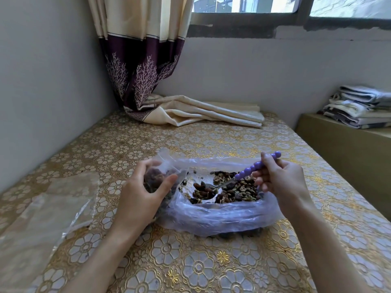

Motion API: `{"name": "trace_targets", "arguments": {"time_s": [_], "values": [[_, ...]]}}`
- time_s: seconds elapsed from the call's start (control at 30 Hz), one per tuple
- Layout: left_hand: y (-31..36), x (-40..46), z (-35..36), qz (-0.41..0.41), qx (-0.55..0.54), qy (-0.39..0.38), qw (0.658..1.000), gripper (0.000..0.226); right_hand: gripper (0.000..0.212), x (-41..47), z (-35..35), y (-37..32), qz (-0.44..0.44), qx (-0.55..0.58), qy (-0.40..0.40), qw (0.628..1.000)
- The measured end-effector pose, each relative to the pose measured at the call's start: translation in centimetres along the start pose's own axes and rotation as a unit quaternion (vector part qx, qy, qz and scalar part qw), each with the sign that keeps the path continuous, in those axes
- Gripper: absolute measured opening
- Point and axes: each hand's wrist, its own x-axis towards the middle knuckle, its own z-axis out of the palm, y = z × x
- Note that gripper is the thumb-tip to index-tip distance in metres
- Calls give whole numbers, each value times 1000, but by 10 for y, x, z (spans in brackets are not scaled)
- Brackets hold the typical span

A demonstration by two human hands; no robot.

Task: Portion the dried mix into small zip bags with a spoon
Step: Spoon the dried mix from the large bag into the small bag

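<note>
Gripping a small zip bag (157,179), the left hand (140,200) has its fingers and thumb curled round it just left of the big plastic bag (218,216); dark pieces of mix already show through the small bag's clear side. The right hand (279,179) pinches the purple beaded handle of a spoon (251,169), whose metal bowl dips into the dried mix (230,190) lying in the open mouth of the big bag. That bag sits on a table (190,261) covered with a gold flower-patterned cloth, between the two forearms. To the left, a pile of empty clear bags (50,210) lies flat on the cloth, well apart from the spoon. At the far edge of the table, a cream curtain (143,60) with a dark purple hem hangs down and spills across the surface. Folded towels (359,106) are stacked on a low ledge (330,140) to the right, under a window (296,5).
</note>
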Motion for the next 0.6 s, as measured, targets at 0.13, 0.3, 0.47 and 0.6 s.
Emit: {"name": "trace_targets", "arguments": {"time_s": [0.13,0.3,0.47,0.6], "values": [[0,0,-1,-9,7,-13,1000,54,33,0,0,-1,-10,47,27,998],[-1,-2,1,-8,32,-30,999,61,31,-1,8,-5,-64,86,63,992],[-1,-2,1,0,40,-45,998,66,31,-6,27,-13,-101,125,69,985],[-1,-1,1,2,35,-41,999,69,30,-17,43,-15,-117,127,26,985]]}}
